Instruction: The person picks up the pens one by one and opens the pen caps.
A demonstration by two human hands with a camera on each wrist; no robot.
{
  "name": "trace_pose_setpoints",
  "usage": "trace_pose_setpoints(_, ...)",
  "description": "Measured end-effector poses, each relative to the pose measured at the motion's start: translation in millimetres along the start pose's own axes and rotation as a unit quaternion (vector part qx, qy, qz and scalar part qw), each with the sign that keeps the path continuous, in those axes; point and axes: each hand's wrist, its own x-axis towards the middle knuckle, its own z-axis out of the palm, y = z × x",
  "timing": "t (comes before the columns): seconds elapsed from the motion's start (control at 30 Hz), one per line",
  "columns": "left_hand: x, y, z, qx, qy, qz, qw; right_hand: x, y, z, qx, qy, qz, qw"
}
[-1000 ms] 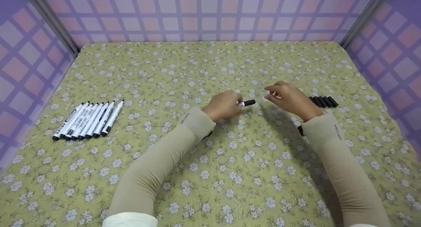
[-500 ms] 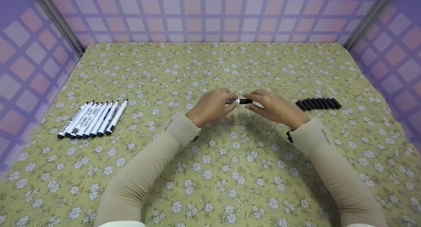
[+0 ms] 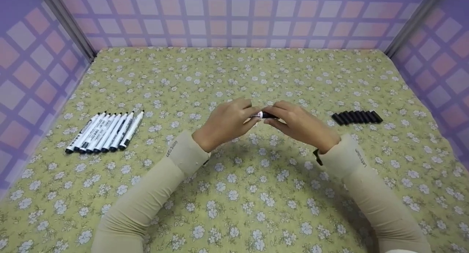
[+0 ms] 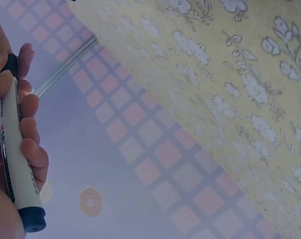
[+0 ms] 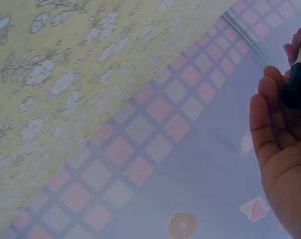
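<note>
My left hand [image 3: 229,121] grips a white marker [image 4: 16,149] by its barrel, fingers wrapped round it and its dark end plug [image 4: 33,219] showing below the palm in the left wrist view. On the marker's other end sits a black cap [image 3: 270,115]. My right hand [image 3: 300,123] pinches that cap between thumb and fingers. Both hands meet above the middle of the table. In the right wrist view the cap [image 5: 293,89] lies against the curved fingers, partly cut off by the frame edge.
Several uncapped white markers [image 3: 106,132] lie side by side at the left, tips pointing away. A row of several loose black caps [image 3: 357,117] lies at the right. Floral cloth [image 3: 234,194] covers the table, and checkered purple panels [image 3: 234,18] enclose its back and sides.
My right hand has come left from beside the marker and now pinches its cap. My left hand has shifted slightly left, still holding the marker. The loose caps are now uncovered in the head view.
</note>
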Motion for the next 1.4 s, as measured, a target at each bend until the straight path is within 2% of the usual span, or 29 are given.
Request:
trace_pose_setpoints(0.17, -4.0, 1.5, -10.5, 0.003, 0.016, 0.028, 0.9995, 2.7, -8.3, -4.7, -0.021, 0.028, -0.035, 0.999)
trace_pose_setpoints(0.37, -6.6, 4.1, -19.4, -0.03, 0.007, 0.038, 0.9988, 1.5, -15.3, -7.3, -0.071, 0.064, -0.09, 0.991)
trace_pose_setpoints(0.6, -4.5, 10.6, -27.0, -0.035, -0.002, 0.062, 0.9975, -2.0, -16.0, -7.4, -0.063, 0.086, -0.127, 0.986)
trace_pose_setpoints(0.97, -6.2, 14.0, -26.9, -0.016, -0.013, 0.079, 0.9967, -5.0, -17.2, -6.5, -0.065, 0.085, -0.149, 0.983)
trace_pose_setpoints(1.4, -6.3, 12.2, -25.6, -0.061, -0.032, 0.064, 0.9956, -5.2, -16.2, -4.4, -0.098, 0.104, -0.17, 0.975)
